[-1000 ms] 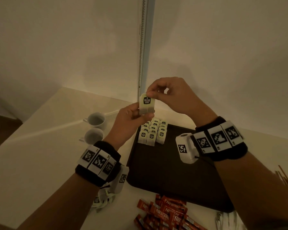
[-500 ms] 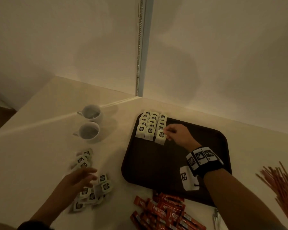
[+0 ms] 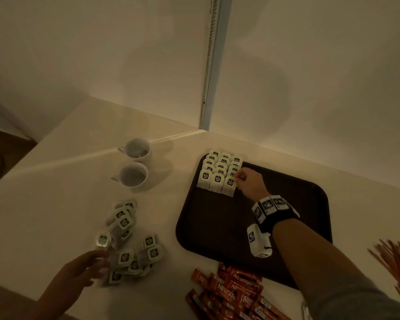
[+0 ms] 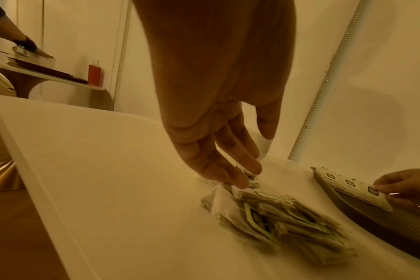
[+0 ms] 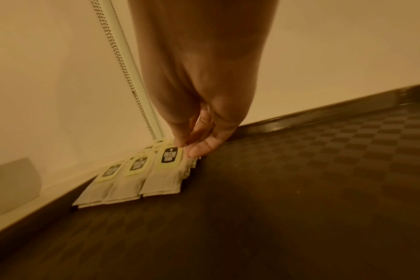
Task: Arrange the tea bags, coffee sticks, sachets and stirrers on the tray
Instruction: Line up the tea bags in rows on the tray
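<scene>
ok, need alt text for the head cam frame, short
A person's right hand touches the nearest right tea bag in neat overlapping rows at the far left corner of a dark tray, while the left hand reaches into loose tea bags on the table. Two cups, red coffee sticks and stirrers lie around the tray.

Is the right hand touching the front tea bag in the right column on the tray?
Touching. In the right wrist view, the right hand has its fingertips on the upper right edge of the front tea bag on the tray.
</scene>
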Tool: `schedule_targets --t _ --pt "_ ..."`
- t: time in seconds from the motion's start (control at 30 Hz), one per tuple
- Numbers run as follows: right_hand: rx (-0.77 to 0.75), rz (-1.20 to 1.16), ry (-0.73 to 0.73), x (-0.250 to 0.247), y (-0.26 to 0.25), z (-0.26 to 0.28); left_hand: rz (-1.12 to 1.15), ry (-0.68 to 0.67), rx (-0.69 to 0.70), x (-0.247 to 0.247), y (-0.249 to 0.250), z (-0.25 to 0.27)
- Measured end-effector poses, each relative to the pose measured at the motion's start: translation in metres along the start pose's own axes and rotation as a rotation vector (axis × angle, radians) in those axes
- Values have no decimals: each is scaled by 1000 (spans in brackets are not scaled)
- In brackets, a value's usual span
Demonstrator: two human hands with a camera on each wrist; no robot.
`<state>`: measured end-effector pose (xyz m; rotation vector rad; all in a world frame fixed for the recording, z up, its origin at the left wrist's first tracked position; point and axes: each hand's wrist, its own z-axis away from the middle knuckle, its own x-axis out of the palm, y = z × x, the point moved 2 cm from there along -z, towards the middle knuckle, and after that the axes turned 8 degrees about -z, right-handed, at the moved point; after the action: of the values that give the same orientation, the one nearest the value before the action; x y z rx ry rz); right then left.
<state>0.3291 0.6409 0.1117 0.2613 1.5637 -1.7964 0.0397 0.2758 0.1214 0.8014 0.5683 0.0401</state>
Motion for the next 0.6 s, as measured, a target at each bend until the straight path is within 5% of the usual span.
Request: schedule_targets --t 0.3,0.5,0.6 --pt "-98 54 113 8 -28 13 -19 -15 -17 1 -8 4" --pt "-389 49 -491 104 -102 74 -6 -30 -17 5 -22 16" --pt "-487 163 -681 167 -122 90 27 -41 -24 7 -28 28"
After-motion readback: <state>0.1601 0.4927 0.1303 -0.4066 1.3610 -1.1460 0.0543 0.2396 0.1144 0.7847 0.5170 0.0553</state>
